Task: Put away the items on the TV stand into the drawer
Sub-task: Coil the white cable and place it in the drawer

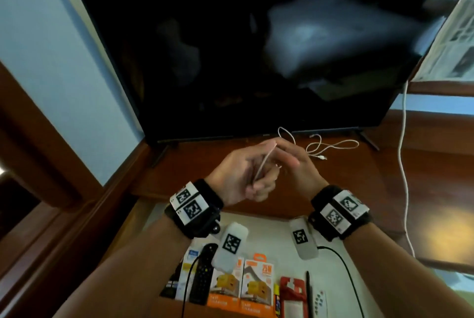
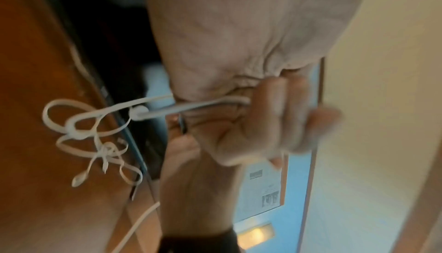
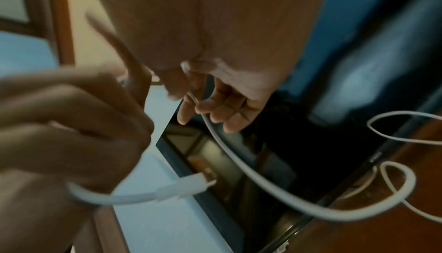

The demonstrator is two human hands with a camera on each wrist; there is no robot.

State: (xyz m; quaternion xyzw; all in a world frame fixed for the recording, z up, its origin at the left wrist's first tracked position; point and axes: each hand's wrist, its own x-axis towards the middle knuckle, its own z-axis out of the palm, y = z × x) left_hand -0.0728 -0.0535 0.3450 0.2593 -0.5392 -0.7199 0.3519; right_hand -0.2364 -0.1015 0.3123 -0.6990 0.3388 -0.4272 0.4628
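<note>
A white charging cable [image 1: 331, 147] lies in loose loops on the brown TV stand [image 1: 384, 179], in front of the TV. Both hands meet just above the stand and hold one end of it. My left hand [image 1: 256, 184] grips the cable in curled fingers, and a taut strand [image 1: 265, 161] runs up across it. My right hand [image 1: 284, 158] pinches the same cable a little farther along. In the right wrist view the plug end [image 3: 186, 185] sticks out below the left hand [image 3: 71, 124]. The left wrist view shows the tangled remainder [image 2: 95, 134] trailing on the stand.
The open drawer [image 1: 266, 235] sits below my wrists and holds a black remote [image 1: 202, 274], orange boxes [image 1: 256, 284], a red packet [image 1: 292, 292] and a small white remote [image 1: 318, 301]. The dark TV [image 1: 256, 48] stands close behind. Another white cord [image 1: 402, 163] hangs at the right.
</note>
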